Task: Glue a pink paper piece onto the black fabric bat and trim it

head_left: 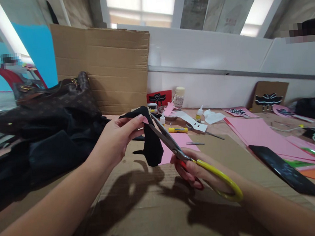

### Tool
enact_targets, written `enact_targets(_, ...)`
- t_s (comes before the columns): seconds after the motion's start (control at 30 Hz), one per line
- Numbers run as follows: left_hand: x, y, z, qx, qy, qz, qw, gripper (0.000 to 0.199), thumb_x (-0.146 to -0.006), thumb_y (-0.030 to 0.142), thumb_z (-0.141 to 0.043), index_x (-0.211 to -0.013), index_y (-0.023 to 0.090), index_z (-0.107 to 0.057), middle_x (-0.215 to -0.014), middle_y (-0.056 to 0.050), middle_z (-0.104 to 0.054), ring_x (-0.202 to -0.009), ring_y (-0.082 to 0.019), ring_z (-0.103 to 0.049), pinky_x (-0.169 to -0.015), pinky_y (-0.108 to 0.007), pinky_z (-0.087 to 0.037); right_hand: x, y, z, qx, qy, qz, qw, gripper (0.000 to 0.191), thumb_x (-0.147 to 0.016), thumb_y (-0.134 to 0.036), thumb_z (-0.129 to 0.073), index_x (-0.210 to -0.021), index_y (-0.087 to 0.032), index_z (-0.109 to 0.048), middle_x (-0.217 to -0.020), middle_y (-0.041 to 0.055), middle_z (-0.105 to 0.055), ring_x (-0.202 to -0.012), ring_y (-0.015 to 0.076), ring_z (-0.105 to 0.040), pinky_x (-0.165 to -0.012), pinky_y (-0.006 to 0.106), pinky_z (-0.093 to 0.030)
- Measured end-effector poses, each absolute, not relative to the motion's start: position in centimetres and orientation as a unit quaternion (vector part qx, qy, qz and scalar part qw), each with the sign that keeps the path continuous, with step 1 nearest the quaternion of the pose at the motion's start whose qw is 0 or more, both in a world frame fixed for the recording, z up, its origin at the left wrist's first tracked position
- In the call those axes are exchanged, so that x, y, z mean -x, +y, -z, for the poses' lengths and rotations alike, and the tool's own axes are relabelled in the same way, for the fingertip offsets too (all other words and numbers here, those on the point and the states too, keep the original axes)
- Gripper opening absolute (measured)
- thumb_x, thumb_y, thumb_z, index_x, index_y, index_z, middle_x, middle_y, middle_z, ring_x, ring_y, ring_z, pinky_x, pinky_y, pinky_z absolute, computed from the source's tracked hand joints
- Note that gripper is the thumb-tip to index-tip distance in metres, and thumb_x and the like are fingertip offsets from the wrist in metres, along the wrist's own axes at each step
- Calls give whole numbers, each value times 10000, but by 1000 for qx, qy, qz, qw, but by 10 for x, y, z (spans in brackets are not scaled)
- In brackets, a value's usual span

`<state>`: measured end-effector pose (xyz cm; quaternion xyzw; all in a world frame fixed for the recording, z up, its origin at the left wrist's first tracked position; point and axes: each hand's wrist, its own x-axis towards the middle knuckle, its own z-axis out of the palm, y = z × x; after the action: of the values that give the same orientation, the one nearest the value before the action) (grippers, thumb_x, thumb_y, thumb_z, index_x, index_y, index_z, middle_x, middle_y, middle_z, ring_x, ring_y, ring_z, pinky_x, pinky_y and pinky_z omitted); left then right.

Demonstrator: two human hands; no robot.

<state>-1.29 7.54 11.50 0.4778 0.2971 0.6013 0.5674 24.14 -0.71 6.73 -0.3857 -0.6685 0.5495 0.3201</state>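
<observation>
My left hand (120, 136) pinches a limp black piece of fabric (152, 147), with a small bit of pink paper between the fingertips. The fabric hangs down over the cardboard sheet (143, 203). My right hand (192, 166) grips a pair of scissors (177, 151) with one yellow and one red handle. Its blades point up and left and meet the black fabric just beside my left fingertips; whether they are cutting into it I cannot tell. Behind the fabric lies a pink sheet (173, 147).
A yellow glue stick (178, 130), a glue bottle (199, 113) and tweezers (195, 143) lie beyond my hands. At right are pink paper sheets (266, 134) and a black phone (284, 169). A brown handbag (53, 99) and dark cloth (52, 142) fill the left; a cardboard panel (103, 67) stands behind.
</observation>
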Motion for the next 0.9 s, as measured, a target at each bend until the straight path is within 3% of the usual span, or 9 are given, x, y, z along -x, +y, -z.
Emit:
enact_targets(0.17,10,74,-113,-461,303,-597,582,400,-566,401,-1045,-785,157,-818,-876,-64,-839,-797,-159,-779,-740,-209,-639,-234,-8,-67,386,-662,-557,321,482,-1027,-690,-586,-1173,-231,-575,-839,-34,-461,-609,85,-379,-514,207,-347)
enact_targets(0.3,8,71,-110,-468,291,-594,586,402,-625,423,-1015,-861,155,-829,-977,-97,-850,-915,-204,-792,-817,-259,-642,-225,-9,-68,377,-642,-579,332,573,-960,-747,-645,-1157,-217,-553,-813,-44,-435,-614,86,-375,-498,198,-317)
enact_targets(0.57,3,68,-107,-460,283,-606,584,368,-662,423,-991,-850,177,-792,-991,-89,-850,-1016,-267,-800,-926,-351,-647,-212,-13,-72,399,-618,-572,362,684,-876,-823,-683,-1142,-205,-558,-815,-52,-440,-567,55,-340,-477,185,-318)
enact_targets(0.9,4,68,-105,-476,270,-606,578,306,-707,363,-976,-899,191,-811,-1005,-61,-855,-994,-236,-804,-917,-322,-659,-213,-17,-77,405,-612,-576,360,635,-894,-778,-707,-1113,-199,-564,-781,-65,-433,-548,49,-325,-450,182,-297)
